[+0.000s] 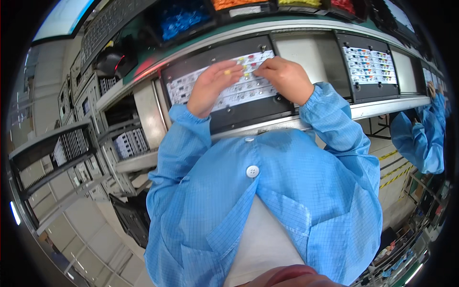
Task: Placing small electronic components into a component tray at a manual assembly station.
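A black tray [239,121] holds white circuit-board strips [239,98] in rows, in front of me on the bench. My left hand [210,88] hovers over the left part of the strips, fingers stretched out and slightly blurred. A small yellow piece [227,72] lies against those fingers. My right hand [289,79] is over the upper right of the strips, with thumb and forefinger pinched together at the board. Whatever sits between these fingertips is hidden. Small yellow and red pieces [251,57] stand on the strips beside the pinch.
Beyond the metal rail are bins of blue [184,24], orange [239,4], yellow [299,3] and red pieces [343,5]. Another filled black tray [355,81] sits to the right. A black device with a red light [110,60] and a keyboard [112,24] are left. A co-worker's sleeve [425,138] shows far right.
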Tool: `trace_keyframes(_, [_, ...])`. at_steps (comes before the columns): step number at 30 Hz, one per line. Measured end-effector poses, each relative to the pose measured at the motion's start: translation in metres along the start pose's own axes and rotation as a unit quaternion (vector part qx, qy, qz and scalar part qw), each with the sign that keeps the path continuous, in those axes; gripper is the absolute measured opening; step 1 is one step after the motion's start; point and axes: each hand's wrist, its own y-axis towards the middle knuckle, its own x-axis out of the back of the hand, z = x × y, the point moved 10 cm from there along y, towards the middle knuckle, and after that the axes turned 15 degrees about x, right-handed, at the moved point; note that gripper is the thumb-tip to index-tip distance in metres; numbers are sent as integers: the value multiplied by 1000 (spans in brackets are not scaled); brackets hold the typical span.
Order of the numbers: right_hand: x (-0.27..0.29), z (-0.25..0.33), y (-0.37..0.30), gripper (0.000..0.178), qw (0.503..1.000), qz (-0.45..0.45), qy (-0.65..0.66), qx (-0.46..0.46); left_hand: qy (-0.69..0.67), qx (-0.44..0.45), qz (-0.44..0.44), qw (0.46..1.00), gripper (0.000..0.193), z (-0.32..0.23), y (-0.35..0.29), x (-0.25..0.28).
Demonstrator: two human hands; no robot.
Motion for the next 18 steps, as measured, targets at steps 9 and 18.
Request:
trace_keyframes(9, [215, -255, -85, 27, 893, -115, -207, -383, 36, 58, -28, 997, 46, -13, 3, -45])
trace_keyframes(18, [186, -401, -118, 32, 903, -5, -174, -392, 53, 58, -68, 995, 25, -9, 9, -60])
